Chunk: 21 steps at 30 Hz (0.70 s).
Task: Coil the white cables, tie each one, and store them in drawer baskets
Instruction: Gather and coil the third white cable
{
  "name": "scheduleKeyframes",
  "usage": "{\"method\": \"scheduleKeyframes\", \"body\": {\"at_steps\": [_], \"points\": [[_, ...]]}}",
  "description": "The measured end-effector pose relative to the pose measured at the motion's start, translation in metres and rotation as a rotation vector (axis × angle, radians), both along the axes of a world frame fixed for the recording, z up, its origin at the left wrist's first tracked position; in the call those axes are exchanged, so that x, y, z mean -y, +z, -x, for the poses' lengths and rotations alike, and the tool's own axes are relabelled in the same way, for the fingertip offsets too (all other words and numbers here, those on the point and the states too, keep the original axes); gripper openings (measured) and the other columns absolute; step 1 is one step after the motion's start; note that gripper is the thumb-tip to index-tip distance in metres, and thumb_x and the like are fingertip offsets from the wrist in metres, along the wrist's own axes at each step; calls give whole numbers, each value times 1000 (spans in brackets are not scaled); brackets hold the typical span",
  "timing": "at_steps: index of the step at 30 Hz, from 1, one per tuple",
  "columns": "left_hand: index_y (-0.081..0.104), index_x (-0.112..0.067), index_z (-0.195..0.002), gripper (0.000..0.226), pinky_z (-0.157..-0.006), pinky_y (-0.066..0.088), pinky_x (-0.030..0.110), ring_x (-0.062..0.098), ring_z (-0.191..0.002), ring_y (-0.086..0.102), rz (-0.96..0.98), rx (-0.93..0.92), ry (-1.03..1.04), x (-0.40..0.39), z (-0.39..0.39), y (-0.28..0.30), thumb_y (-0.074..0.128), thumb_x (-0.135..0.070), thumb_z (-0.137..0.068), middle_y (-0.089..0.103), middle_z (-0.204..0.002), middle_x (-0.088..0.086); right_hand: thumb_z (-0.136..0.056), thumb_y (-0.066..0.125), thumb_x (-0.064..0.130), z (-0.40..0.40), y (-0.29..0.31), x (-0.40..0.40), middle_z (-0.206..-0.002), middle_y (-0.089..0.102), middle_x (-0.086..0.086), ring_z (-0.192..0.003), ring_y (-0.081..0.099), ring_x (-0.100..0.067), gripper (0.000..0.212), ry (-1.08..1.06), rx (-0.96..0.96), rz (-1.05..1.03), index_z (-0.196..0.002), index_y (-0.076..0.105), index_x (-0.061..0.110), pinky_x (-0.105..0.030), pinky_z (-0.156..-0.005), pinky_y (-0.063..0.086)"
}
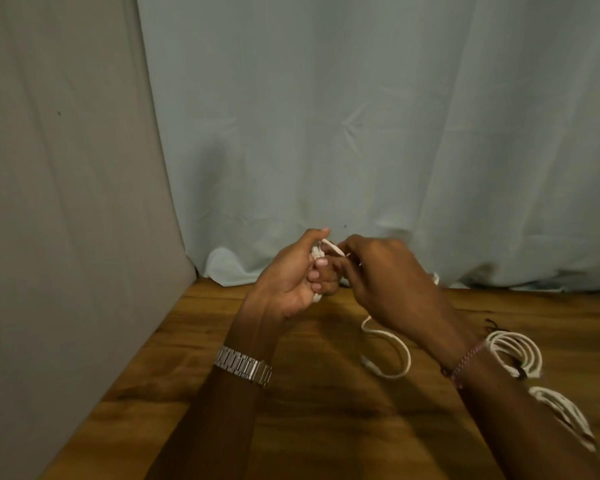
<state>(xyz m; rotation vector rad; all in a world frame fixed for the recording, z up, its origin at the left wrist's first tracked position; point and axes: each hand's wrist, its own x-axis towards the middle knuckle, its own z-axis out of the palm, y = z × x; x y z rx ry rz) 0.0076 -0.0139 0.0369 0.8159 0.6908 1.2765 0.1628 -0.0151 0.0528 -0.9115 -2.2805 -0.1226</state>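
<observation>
My left hand (291,277) is raised above the wooden table (194,368) and closed around a small bundle of white cable (317,252). My right hand (385,275) pinches a strand of that same cable just beside the left fingers. The loose tail of the cable (390,355) drops under my right wrist and curls in a loop on the table. To the right lies a coiled white cable with a dark tie (515,353). Another white coil (565,415) lies nearer, partly hidden by my right forearm.
A pale blue cloth (361,133) hangs behind the table and bunches on its far edge. A grey cloth (66,202) covers the left side. I wear a metal watch (243,365) on the left wrist and a bead bracelet (465,362) on the right. No drawer baskets are in view.
</observation>
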Motion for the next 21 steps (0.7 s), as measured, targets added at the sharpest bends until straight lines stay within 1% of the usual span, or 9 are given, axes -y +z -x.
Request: {"method": "scheduleKeyframes", "body": {"at_steps": [2,5,7,9,11,13,16,18,21], "points": [[43,-14,-69,32,-43,28,21,9,-42,37,-16,83,89,-2,2,0,45,-26,-99,43,-58,2,-102,50,30,-4,-12,11,-94,71,-4,-82,65,-25,21,-41,-15,10,-109,65,17,-44,-72,54],[40,-14,-68,31,-57,48,28,19,-63,54,-84,215,142,-2,7,1,42,-20,-98,50,-70,8,-105,47,36,-4,-31,29,-84,67,2,-73,59,-18,23,3,-85,14,-102,65,21,-40,-66,50],[40,-14,-68,28,-59,54,30,21,-65,58,-119,259,138,-1,6,2,44,-18,-95,51,-71,9,-105,47,32,-1,-46,32,-80,65,3,-68,57,-16,23,46,-152,-8,-97,65,19,-38,-61,47],[40,-15,-66,23,-50,49,25,15,-52,51,-146,283,122,1,3,4,48,-17,-87,47,-63,4,-105,47,30,0,-63,29,-77,63,3,-64,56,-15,25,79,-232,-29,-92,64,17,-37,-58,46],[42,-16,-61,22,-38,34,20,8,-39,35,-165,316,85,1,1,5,48,-16,-82,37,-54,-3,-104,50,26,3,-76,21,-74,60,4,-61,51,-11,22,101,-297,-74,-87,61,17,-33,-55,43],[43,-17,-60,22,-33,25,19,5,-35,27,-183,298,78,1,0,5,46,-17,-82,32,-49,-5,-103,54,21,6,-87,14,-73,60,5,-61,47,-6,17,120,-329,-109,-87,61,17,-25,-55,40],[41,-19,-58,26,-31,20,19,4,-31,23,-165,276,83,1,3,5,43,-18,-84,28,-45,-7,-100,60,12,8,-100,2,-78,63,7,-67,43,1,9,183,-280,-100,-96,60,21,-13,-62,33],[41,-20,-56,35,-30,18,17,4,-29,21,-133,258,99,-1,5,2,37,-18,-91,26,-42,-7,-97,62,11,10,-107,-8,-79,65,8,-67,49,-4,16,126,-167,-141,-99,57,26,-19,-66,35],[39,-22,-55,40,-29,16,17,4,-27,20,-97,218,99,-1,2,1,31,-19,-94,24,-40,-8,-99,53,16,13,-103,-25,-74,62,3,-63,52,-15,13,147,-110,-125,-87,55,23,-30,-58,35]]}}
